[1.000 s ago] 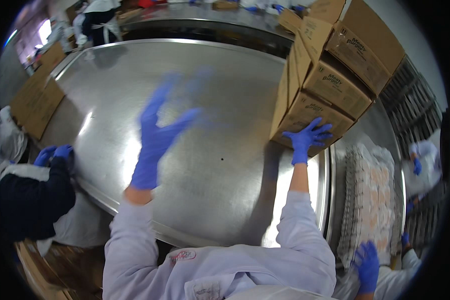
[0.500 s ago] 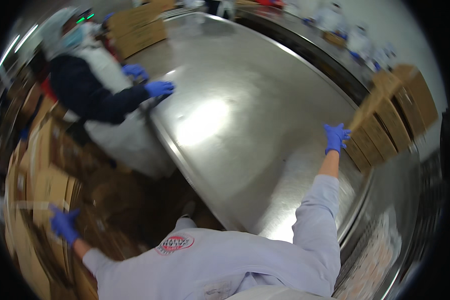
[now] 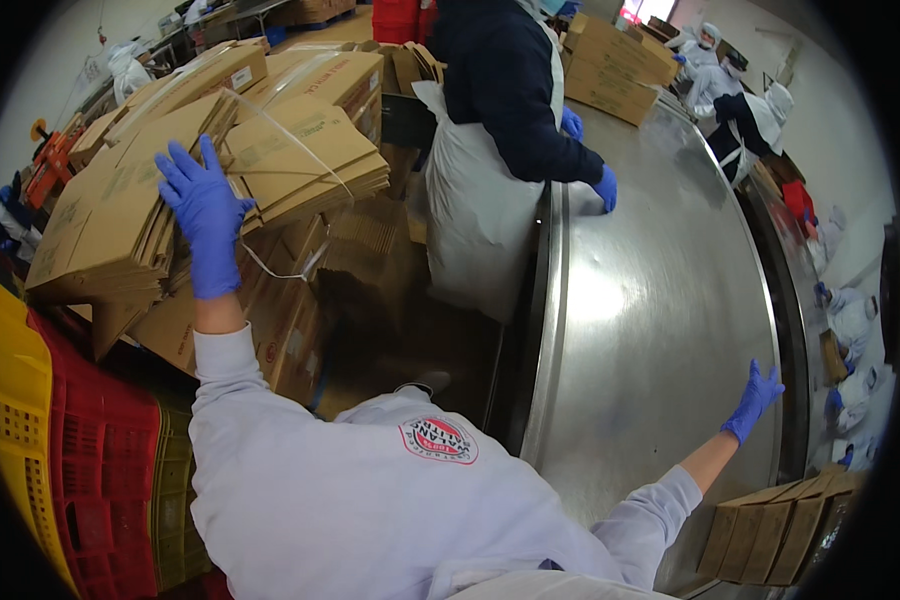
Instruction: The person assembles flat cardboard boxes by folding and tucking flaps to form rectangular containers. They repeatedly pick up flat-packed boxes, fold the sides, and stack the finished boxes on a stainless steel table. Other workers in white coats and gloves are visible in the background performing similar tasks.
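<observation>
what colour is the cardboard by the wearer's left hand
Brown; the cardboard by the wearer's left hand shows best in the head view.

- Steel table (image 3: 660,350): shiny top, raised rim.
- Near right end: brown cartons (image 3: 780,535) standing in a row.
- Far end: large cardboard box (image 3: 615,75); its base contact unclear.
- Left edge: co-worker's gloved hand (image 3: 607,188).

Matt cardboard sheets (image 3: 275,165) under a smooth plastic strap (image 3: 313,265); glossy metal table (image 3: 660,330), matt cardboard boxes (image 3: 772,540) at its right-hand corner
</observation>
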`<state>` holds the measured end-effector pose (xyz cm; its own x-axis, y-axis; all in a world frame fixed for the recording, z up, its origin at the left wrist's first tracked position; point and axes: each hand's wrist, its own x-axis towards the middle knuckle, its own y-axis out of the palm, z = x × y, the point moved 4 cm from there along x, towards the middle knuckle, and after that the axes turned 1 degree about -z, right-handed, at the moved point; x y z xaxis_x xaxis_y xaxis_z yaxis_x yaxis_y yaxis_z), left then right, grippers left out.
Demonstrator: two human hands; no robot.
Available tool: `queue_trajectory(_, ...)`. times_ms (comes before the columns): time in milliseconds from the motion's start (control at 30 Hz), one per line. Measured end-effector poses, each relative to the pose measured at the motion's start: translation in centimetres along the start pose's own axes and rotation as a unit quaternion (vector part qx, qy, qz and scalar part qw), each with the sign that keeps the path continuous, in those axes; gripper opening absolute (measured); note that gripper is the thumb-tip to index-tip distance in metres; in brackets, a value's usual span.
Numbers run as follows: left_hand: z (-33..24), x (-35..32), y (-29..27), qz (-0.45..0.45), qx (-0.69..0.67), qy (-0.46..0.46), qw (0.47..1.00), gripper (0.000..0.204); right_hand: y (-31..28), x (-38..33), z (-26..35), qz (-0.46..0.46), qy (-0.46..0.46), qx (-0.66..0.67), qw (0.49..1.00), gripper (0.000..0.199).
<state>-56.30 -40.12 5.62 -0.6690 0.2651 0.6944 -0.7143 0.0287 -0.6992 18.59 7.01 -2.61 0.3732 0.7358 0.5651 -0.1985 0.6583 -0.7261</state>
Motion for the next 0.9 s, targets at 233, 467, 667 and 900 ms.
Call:
queue_trajectory(233, 5.0, 3.3, 2.0, 0.068, 0.021, -0.064, 0.995, 0.042, 1.2, 1.1, -1.1, 0.041, -0.064, 0.129, 0.989, 0.064)
queue_trajectory(467, 3.6, 4.7, -4.5, -0.005, -0.120, 0.022, 0.993, 0.017, -1.1, -2.1, -2.7, 0.066, -0.051, 0.178, 0.980, 0.055)
queue_trajectory(667, 5.4, 5.1, 2.3, -0.027, 0.053, 0.069, 0.996, 0.017, -4.4, -5.5, -0.9, 0.033, -0.025, 0.221, 0.974, 0.050)
queue_trajectory(900, 8.4, 6.2, -6.2, -0.058, 0.019, 0.037, 0.997, 0.026, -7.8, -7.8, -1.7, 0.032, 0.025, 0.277, 0.960, 0.046)
